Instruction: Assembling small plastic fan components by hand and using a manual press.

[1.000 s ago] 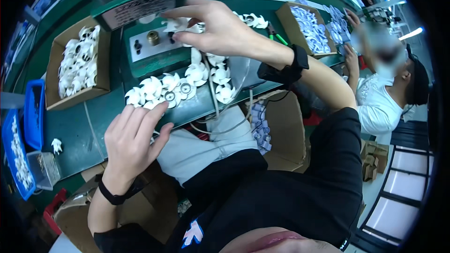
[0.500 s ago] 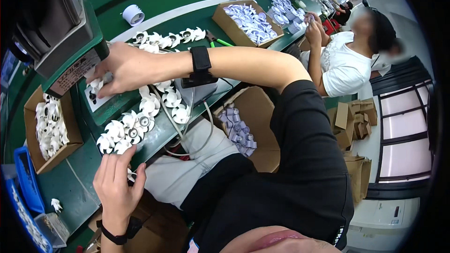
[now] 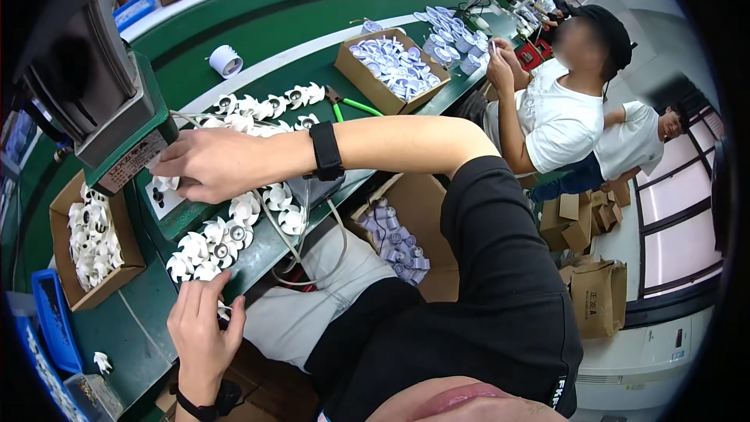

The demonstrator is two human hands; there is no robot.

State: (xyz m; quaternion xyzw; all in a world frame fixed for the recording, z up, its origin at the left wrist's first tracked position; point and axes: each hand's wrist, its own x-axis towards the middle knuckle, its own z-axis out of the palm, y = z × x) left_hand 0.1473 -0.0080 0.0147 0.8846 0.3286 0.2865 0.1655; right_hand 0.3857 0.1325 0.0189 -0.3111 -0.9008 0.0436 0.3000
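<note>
My right hand (image 3: 215,164) reaches across to the press (image 3: 144,121), its fingers closed round a white bladed impeller (image 3: 167,182) just above the light plate (image 3: 159,197) under the press head. Part of that impeller is hidden by the fingers. At the near table edge my left hand (image 3: 201,327) is curled, with a white impeller (image 3: 224,311) partly showing between thumb and fingers. Beside it lies a cluster of white impellers (image 3: 219,242) on the green table. A further row of impellers (image 3: 269,105) lies beyond my right forearm.
A cardboard box of white impellers (image 3: 94,246) stands left of the press, near a blue tray (image 3: 56,320). Green-handled pliers (image 3: 351,104) lie by a box of pale parts (image 3: 394,66). Cables (image 3: 341,238) hang at the table edge. A co-worker (image 3: 558,105) sits at right.
The whole view has shifted, so the table sits lower in it. My right hand lies flatter over the impeller at the press. My left hand keeps its place by the table edge.
</note>
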